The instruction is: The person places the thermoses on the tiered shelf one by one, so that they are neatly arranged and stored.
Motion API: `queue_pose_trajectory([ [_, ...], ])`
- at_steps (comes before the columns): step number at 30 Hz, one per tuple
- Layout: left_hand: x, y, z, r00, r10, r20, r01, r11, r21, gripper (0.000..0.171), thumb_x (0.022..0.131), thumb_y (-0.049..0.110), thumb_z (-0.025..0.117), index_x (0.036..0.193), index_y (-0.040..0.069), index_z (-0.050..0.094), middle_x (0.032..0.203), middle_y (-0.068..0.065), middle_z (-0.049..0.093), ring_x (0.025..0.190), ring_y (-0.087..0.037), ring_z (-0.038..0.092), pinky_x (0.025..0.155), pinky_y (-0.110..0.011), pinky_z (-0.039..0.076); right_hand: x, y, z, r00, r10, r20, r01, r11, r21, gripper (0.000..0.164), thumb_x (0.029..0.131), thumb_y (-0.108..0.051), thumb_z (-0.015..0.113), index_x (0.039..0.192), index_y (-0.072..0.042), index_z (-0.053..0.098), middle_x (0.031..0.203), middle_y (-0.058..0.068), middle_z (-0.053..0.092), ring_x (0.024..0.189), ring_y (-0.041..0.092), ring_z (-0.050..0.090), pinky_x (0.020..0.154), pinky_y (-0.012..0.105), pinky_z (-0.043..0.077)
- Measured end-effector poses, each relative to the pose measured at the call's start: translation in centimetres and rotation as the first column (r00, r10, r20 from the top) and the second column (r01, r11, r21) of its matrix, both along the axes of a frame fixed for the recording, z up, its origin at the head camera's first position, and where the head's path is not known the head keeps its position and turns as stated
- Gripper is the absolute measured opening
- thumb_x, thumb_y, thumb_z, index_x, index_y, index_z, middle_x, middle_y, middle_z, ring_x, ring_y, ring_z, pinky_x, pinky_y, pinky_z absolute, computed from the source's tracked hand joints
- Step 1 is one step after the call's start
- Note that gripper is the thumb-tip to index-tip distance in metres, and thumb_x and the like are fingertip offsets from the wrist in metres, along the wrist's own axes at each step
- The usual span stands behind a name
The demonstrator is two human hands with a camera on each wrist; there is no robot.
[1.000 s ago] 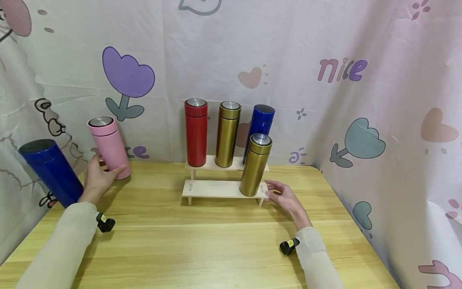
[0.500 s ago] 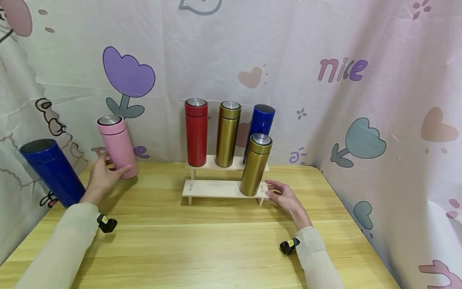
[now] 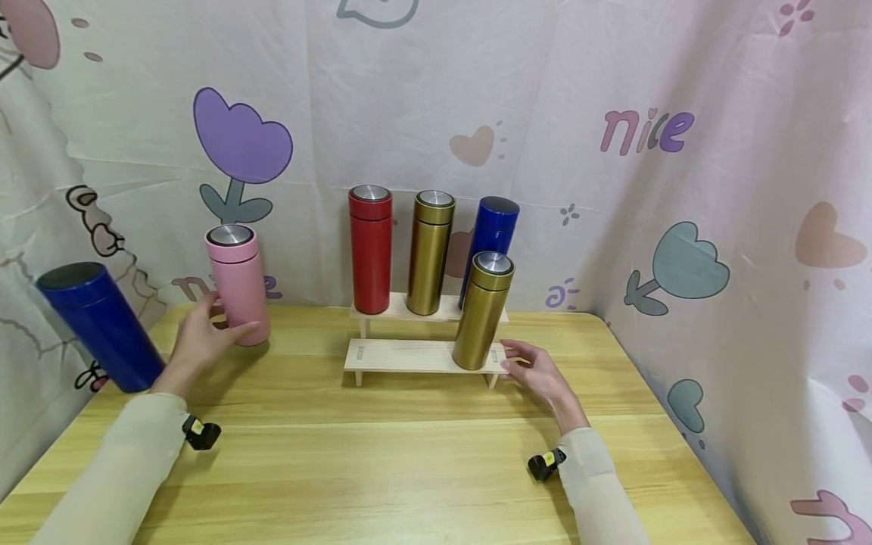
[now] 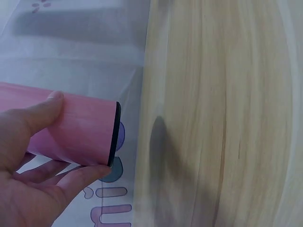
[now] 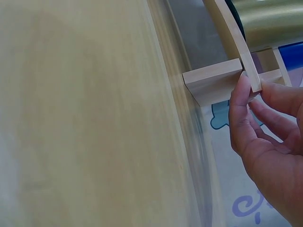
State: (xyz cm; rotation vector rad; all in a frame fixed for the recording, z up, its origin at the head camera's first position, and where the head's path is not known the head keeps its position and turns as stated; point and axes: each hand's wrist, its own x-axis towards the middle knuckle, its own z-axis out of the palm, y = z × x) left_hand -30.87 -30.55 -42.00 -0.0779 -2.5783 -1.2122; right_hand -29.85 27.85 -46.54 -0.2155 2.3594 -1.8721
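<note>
Left of a two-tier wooden stand (image 3: 402,354), a person's left hand (image 3: 197,341) holds a pink thermos (image 3: 238,291) between thumb and fingers; the right hand (image 3: 540,372) pinches the stand's edge, where a tug could topple the lower tier's gold thermos (image 3: 484,318).

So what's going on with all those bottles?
A person's left hand holds a pink bottle, which seems lifted off the table, while the right hand pinches the end of the lower shelf. A red bottle and a gold bottle stand on the upper shelf; a second gold bottle stands on the lower one. A blue bottle shows behind that, and a second blue bottle is off to the left.
</note>
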Motion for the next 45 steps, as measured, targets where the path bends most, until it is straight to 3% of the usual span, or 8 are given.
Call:
queue_pose_trajectory([
  [4, 0.3, 0.4, 0.2, 1.000, -0.020, 0.001, 0.020, 1.000, 0.020, 0.085, 0.090, 0.029, 0.082, 0.153, -0.005, 0.035, 0.143, -0.040, 0.051, 0.121, -0.058, 0.059, 0.075, -0.014, 0.058, 0.0, 0.0, 0.1, 1.000, 0.003, 0.003, -0.003, 1.000, -0.011, 0.057, 0.098, 0.004, 0.062, 0.151, 0.009, 0.042, 0.136, 0.035, 0.051, 0.098, 0.010, 0.066, 0.088, 0.025, 0.063],
  [8, 0.5, 0.7, 0.2, 1.000, -0.029, 0.007, 0.029, 0.999, 0.021, 0.086, 0.090, 0.031, 0.081, 0.153, -0.005, 0.035, 0.144, -0.040, 0.050, 0.123, -0.059, 0.058, 0.087, -0.037, 0.063, 0.0, 0.1, 0.1, 1.000, 0.003, 0.007, -0.003, 1.000, -0.016, 0.057, 0.098, 0.004, 0.062, 0.152, 0.008, 0.041, 0.137, 0.037, 0.050, 0.098, 0.010, 0.066, 0.088, 0.025, 0.063],
  [11, 0.7, 0.9, 0.1, 0.999, -0.028, 0.016, 0.028, 1.000, 0.012, 0.087, 0.091, 0.032, 0.081, 0.154, -0.005, 0.034, 0.145, -0.040, 0.049, 0.123, -0.060, 0.057, 0.094, -0.054, 0.056, 0.0, 0.1, 0.1, 1.000, 0.005, 0.008, -0.005, 1.000, -0.011, 0.058, 0.098, 0.003, 0.062, 0.152, 0.009, 0.041, 0.138, 0.037, 0.049, 0.099, 0.011, 0.066, 0.088, 0.026, 0.063],
  [16, 1.0, 1.0, -0.1, 0.999, -0.032, 0.032, 0.032, 0.999, 0.017, 0.087, 0.091, 0.032, 0.081, 0.154, -0.004, 0.034, 0.146, -0.040, 0.048, 0.124, -0.060, 0.057, 0.092, -0.053, 0.058, 0.0, 0.0, 0.1, 1.000, 0.003, 0.015, -0.003, 1.000, -0.016, 0.058, 0.098, 0.004, 0.062, 0.152, 0.008, 0.041, 0.138, 0.036, 0.050, 0.098, 0.011, 0.066, 0.088, 0.025, 0.063],
  [22, 1.4, 1.5, 0.0, 0.999, -0.042, 0.018, 0.041, 0.999, 0.033, 0.086, 0.090, 0.029, 0.082, 0.153, -0.004, 0.035, 0.144, -0.040, 0.050, 0.122, -0.059, 0.059, 0.080, -0.027, 0.064, 0.1, 0.0, 0.1, 1.000, 0.003, 0.013, -0.003, 1.000, -0.013, 0.058, 0.098, 0.004, 0.062, 0.152, 0.008, 0.042, 0.137, 0.034, 0.051, 0.097, 0.010, 0.067, 0.087, 0.024, 0.063],
  [28, 2.0, 2.3, 0.4, 0.998, -0.054, 0.040, 0.053, 0.998, 0.041, 0.090, 0.090, 0.032, 0.081, 0.156, -0.003, 0.032, 0.146, -0.040, 0.048, 0.124, -0.059, 0.057, 0.092, -0.050, 0.059, 0.1, 0.0, 0.0, 1.000, 0.004, 0.009, -0.004, 1.000, -0.009, 0.057, 0.098, 0.003, 0.062, 0.152, 0.007, 0.042, 0.136, 0.034, 0.051, 0.098, 0.010, 0.067, 0.087, 0.024, 0.062],
  [36, 2.4, 3.3, 1.0, 0.996, -0.082, 0.027, 0.080, 0.994, 0.078, 0.090, 0.089, 0.031, 0.083, 0.156, -0.001, 0.033, 0.146, -0.038, 0.050, 0.124, -0.057, 0.058, 0.079, -0.017, 0.061, 0.1, 0.0, 0.0, 1.000, 0.003, 0.015, -0.002, 1.000, -0.006, 0.057, 0.098, 0.003, 0.062, 0.152, 0.007, 0.042, 0.136, 0.034, 0.052, 0.098, 0.010, 0.067, 0.087, 0.024, 0.062],
  [45, 2.6, 4.4, 1.4, 0.992, -0.126, -0.020, 0.128, 0.985, 0.115, 0.082, 0.089, 0.024, 0.083, 0.152, -0.003, 0.037, 0.142, -0.037, 0.052, 0.121, -0.056, 0.060, 0.075, -0.003, 0.051, 0.0, 0.1, 0.0, 1.000, 0.009, 0.011, -0.009, 1.000, -0.011, 0.057, 0.099, 0.004, 0.061, 0.152, 0.009, 0.041, 0.138, 0.037, 0.050, 0.099, 0.011, 0.066, 0.087, 0.023, 0.062],
])
